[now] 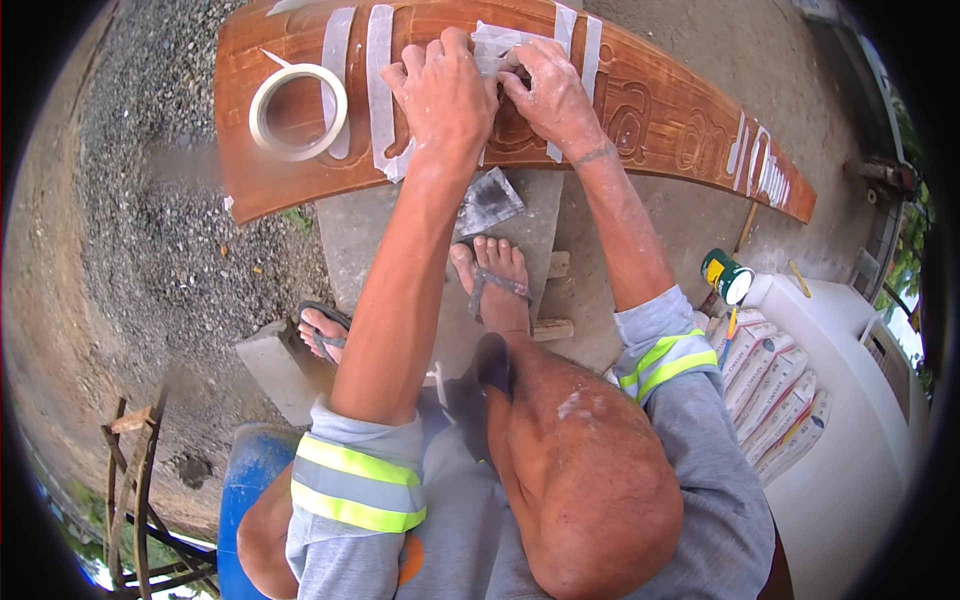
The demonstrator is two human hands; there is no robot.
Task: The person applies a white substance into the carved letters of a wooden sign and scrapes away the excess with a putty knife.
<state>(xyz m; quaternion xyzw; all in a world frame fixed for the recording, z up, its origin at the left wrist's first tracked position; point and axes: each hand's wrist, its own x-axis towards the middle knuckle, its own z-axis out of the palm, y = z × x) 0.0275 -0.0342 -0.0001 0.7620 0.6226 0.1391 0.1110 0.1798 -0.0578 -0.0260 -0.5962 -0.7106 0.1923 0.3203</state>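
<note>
A long reddish-brown wooden board (270, 180) with carved letters lies across the far side. Pale strips of masking tape (380, 90) are stuck on it. Over its middle, my left hand (445, 100) is closed, knuckles up; its fingertips and anything in them are hidden. Close beside it, my right hand (550, 100) pinches with thumb and forefinger at the lower edge of a masking tape piece (500, 42) between the hands. A roll of masking tape (257, 112) rests on the board to the left, its loose end sticking up.
Below the board, a dark-smudged square sheet (490, 202) lies on a concrete slab (350, 240) by my sandalled foot. To the right stand a green paint can (727, 275) and stacked white sacks (775, 385). Gravel (150, 200), a concrete block (283, 370) and a blue drum (255, 470) are left.
</note>
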